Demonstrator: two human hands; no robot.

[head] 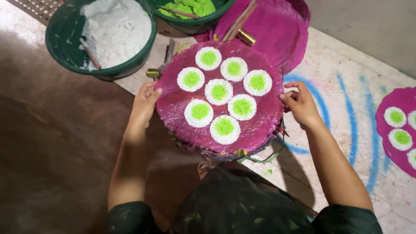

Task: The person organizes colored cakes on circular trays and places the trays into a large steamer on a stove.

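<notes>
The person's dark green sleeves (pixel 242 212) fill the bottom of the view. Above them, the left hand (pixel 145 104) and right hand (pixel 300 103) grip opposite edges of a round magenta tray (pixel 173 104), fingers curled and pinching its rim. It carries 7 white discs with green centres (pixel 219 91) (each neatly round). Beyond its far edge stand a green bucket of white powder (pixel 65 30) and another bucket of green powder (pixel 173 19); a 2nd filled tray (pixel 385 108) lies on the floor at right.

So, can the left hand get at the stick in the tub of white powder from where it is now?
Probably yes. The left hand grips the pink tray's edge, and the stick lies in the white powder tub just up and left, nothing between them. It must first let go of the tray.
</notes>
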